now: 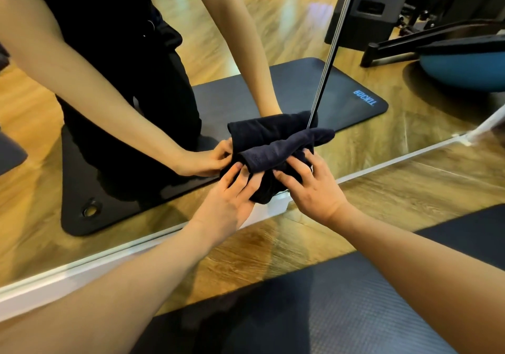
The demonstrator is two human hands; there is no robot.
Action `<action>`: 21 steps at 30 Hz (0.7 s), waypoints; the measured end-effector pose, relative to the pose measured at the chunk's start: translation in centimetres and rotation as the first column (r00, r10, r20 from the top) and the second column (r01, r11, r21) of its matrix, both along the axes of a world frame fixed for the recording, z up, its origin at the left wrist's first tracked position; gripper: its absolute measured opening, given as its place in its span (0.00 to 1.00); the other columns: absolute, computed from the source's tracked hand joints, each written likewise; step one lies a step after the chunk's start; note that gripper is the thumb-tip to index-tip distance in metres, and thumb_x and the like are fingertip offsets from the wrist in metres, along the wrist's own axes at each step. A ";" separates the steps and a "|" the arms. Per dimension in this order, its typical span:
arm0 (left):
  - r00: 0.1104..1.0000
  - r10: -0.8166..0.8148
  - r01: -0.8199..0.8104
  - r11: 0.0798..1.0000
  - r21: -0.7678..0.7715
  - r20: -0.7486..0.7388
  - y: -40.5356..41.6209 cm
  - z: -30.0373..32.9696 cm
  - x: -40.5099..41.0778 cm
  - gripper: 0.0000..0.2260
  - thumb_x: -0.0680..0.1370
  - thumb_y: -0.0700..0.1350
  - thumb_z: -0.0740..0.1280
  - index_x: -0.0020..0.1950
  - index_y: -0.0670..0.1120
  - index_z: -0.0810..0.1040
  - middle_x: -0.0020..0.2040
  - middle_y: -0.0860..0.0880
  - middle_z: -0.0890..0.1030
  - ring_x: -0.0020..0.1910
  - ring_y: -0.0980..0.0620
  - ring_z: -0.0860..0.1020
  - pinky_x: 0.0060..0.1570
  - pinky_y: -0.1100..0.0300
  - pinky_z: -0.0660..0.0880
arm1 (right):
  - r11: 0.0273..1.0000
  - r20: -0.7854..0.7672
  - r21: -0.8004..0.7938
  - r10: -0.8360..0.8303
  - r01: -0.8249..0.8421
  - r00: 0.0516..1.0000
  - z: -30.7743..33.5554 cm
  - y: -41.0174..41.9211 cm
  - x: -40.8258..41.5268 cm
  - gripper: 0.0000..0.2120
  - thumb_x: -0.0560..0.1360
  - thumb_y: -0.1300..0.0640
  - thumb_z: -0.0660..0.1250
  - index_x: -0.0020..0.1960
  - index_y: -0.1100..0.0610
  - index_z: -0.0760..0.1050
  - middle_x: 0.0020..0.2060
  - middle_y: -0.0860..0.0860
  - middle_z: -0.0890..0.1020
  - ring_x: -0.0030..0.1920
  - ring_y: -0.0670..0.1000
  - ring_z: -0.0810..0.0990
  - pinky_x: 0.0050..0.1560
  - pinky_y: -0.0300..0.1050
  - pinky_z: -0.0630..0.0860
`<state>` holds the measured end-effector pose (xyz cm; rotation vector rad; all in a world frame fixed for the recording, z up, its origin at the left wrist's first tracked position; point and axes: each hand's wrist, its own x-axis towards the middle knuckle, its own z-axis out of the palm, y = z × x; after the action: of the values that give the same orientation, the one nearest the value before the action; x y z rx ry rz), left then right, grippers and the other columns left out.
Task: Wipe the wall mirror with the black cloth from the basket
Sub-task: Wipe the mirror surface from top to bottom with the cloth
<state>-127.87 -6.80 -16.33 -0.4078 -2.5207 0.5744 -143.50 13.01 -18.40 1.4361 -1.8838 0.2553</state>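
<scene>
wall mirror (pixel 273 26): reflects arms and a dark mat | left hand (pixel 232 192): fingers curled into black cloth's lower left fold | black cloth (pixel 276 151): bunched against mirror's bottom edge, seemingly touching glass | right hand (pixel 308 187): fingers pinching cloth's right side

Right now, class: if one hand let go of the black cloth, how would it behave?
The black cloth would probably flop and hang, since it bunches in soft folds between the left hand and right hand. It looks light: fingers alone hold it. It is unlikely to slip, as its surface seems napped.
</scene>
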 end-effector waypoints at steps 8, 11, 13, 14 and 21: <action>0.996 0.090 -0.088 0.995 -0.053 0.029 0.8 -2.3 0.8 0.22 0.77 0.45 0.64 0.71 0.45 0.78 0.75 0.36 0.61 0.73 0.35 0.66 0.78 0.39 0.55 | 0.996 0.066 0.076 -0.061 0.056 0.996 -1.8 0.2 1.3 0.23 0.78 0.64 0.57 0.72 0.53 0.66 0.70 0.61 0.65 0.67 0.69 0.66 0.63 0.71 0.75; 0.996 0.082 -0.081 0.996 -0.046 0.027 0.7 -2.3 0.9 0.20 0.77 0.45 0.63 0.69 0.45 0.80 0.74 0.37 0.62 0.72 0.35 0.66 0.77 0.40 0.57 | 0.996 0.072 0.067 -0.057 0.052 0.996 -1.9 0.2 1.7 0.29 0.71 0.64 0.67 0.71 0.53 0.67 0.70 0.61 0.65 0.66 0.69 0.65 0.62 0.72 0.75; 0.998 0.049 -0.049 0.999 -0.010 0.043 0.3 -2.0 1.0 0.16 0.76 0.44 0.66 0.62 0.44 0.83 0.72 0.37 0.65 0.71 0.36 0.67 0.76 0.37 0.61 | 0.996 0.084 0.076 -0.060 0.053 0.995 -1.7 0.1 1.9 0.27 0.73 0.64 0.63 0.71 0.53 0.67 0.70 0.61 0.65 0.66 0.69 0.65 0.62 0.73 0.74; 0.998 0.038 -0.038 0.999 0.001 0.055 0.1 -1.8 1.1 0.14 0.76 0.44 0.67 0.59 0.44 0.84 0.72 0.37 0.66 0.70 0.36 0.67 0.76 0.36 0.62 | 0.995 0.088 0.083 -0.062 0.055 0.994 -1.6 0.0 2.0 0.26 0.74 0.64 0.60 0.71 0.53 0.67 0.70 0.61 0.65 0.66 0.69 0.65 0.62 0.73 0.74; 0.999 0.046 -0.046 0.999 0.018 0.025 -1.9 -0.6 3.9 0.20 0.74 0.45 0.71 0.65 0.41 0.81 0.75 0.38 0.68 0.75 0.37 0.66 0.77 0.37 0.55 | 0.987 0.122 0.130 -0.107 0.091 0.987 -1.8 -1.4 4.5 0.25 0.83 0.62 0.40 0.73 0.52 0.66 0.73 0.62 0.62 0.68 0.71 0.63 0.67 0.74 0.69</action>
<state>-123.98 -8.70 -16.93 -0.3533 -2.5630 0.5665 -139.03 11.62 -20.18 1.4315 -2.1017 0.1887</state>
